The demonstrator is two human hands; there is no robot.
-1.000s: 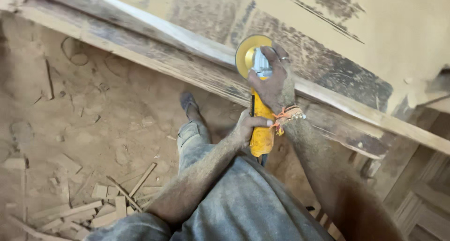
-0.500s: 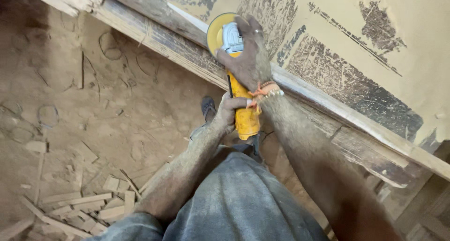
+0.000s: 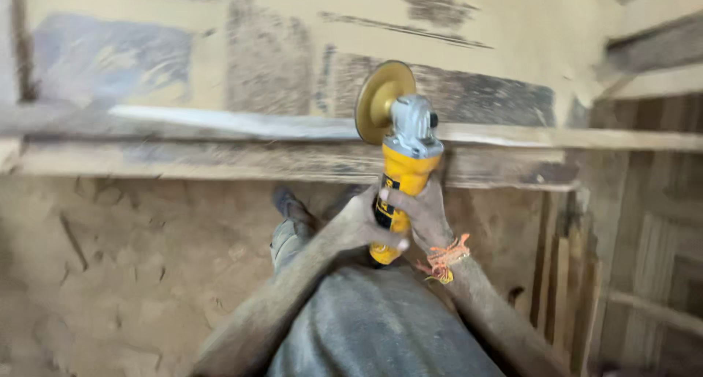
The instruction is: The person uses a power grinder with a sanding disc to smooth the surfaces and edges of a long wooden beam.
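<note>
**Grinder held over the plank's near edge**

Both your hands are wrapped around the yellow angle grinder (image 3: 399, 179): left hand (image 3: 359, 227) low on the body, right hand (image 3: 425, 216) beside it. Its disc (image 3: 381, 101) stands over the near edge of the long wooden plank (image 3: 220, 139). If the disc catches that edge, it may kick; your foot (image 3: 289, 205) is directly below.
</note>
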